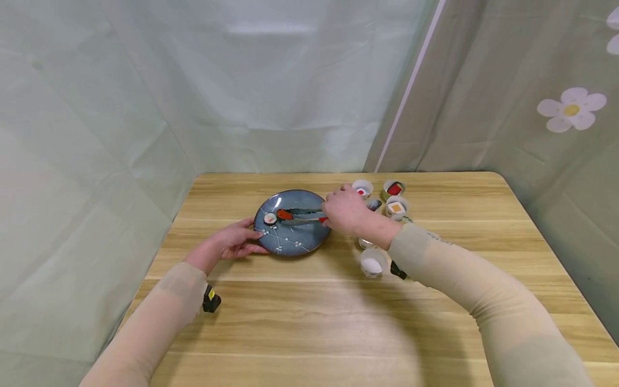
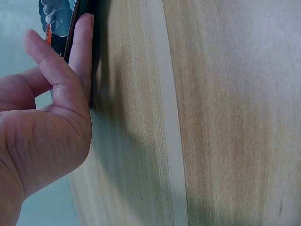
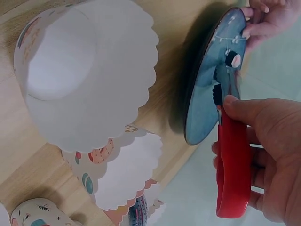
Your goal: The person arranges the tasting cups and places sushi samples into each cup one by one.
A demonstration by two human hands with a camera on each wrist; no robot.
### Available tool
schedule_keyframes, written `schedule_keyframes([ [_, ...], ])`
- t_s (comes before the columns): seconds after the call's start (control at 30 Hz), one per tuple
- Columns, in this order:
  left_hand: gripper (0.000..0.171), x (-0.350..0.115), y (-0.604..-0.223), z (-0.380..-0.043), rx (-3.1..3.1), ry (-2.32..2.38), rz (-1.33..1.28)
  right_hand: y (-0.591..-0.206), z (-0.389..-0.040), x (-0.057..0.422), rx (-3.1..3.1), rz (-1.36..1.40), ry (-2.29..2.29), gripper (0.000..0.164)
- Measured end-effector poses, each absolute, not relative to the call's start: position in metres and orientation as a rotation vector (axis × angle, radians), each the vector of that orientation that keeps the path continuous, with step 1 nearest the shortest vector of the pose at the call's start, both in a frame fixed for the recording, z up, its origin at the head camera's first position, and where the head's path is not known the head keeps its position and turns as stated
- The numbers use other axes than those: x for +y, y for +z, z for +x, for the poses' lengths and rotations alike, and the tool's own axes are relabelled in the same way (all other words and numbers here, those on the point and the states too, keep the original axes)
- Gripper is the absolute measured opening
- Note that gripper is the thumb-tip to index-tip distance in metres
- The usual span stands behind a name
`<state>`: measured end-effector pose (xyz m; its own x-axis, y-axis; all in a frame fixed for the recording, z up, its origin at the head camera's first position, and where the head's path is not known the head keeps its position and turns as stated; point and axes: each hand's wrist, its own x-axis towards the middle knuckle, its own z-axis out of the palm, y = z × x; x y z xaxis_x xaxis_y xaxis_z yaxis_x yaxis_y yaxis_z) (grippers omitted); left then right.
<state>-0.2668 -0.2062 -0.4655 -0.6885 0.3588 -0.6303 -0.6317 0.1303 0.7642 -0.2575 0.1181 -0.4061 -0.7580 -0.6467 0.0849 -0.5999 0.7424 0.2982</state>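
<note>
My left hand (image 1: 239, 240) holds the left rim of a round blue plate (image 1: 309, 236), thumb above and fingers under the edge. White blossom branches decorate the plate. A toy-like sushi roll (image 1: 270, 219) with a dark wrapper sits near its left side. My right hand (image 1: 347, 210) grips red-handled tongs (image 3: 233, 165) over the plate. At the tong tips is an orange-red topped sushi piece (image 1: 285, 214); whether it touches the plate, I cannot tell. In the left wrist view, the scalloped tong tips (image 2: 57, 19) show beyond the plate's edge.
Several patterned paper cups stand right of the plate, including a cup with a white lump (image 1: 373, 263), one with an orange-and-white piece (image 1: 396, 208) and one with a red-and-dark piece (image 1: 394, 190). My right forearm covers part of the group. Curtains hang behind the wooden table (image 1: 290, 322).
</note>
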Motion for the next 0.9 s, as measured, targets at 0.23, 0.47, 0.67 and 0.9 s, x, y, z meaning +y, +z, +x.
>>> schedule_keyframes([
  [0.23, 0.078, -0.207, -0.464, -0.267, 1.651, 1.657, -0.272, -0.406, -0.259, 0.123, -2.73, 0.998, -0.335, 0.029],
  [0.47, 0.077, -0.206, -0.464, -0.266, 1.659, 1.646, -0.268, -0.407, -0.263, 0.133, -2.644, 0.984, -0.305, 0.028],
  [0.67, 0.079, -0.207, -0.465, -0.266, 1.657, 1.649, -0.27, -0.402, -0.264, 0.143, -2.61, 0.967, -0.341, 0.034],
  [0.9, 0.078, -0.206, -0.465, -0.264, 1.664, 1.648, -0.258, -0.391, -0.265, 0.161, -2.608, 0.975, -0.458, 0.036],
])
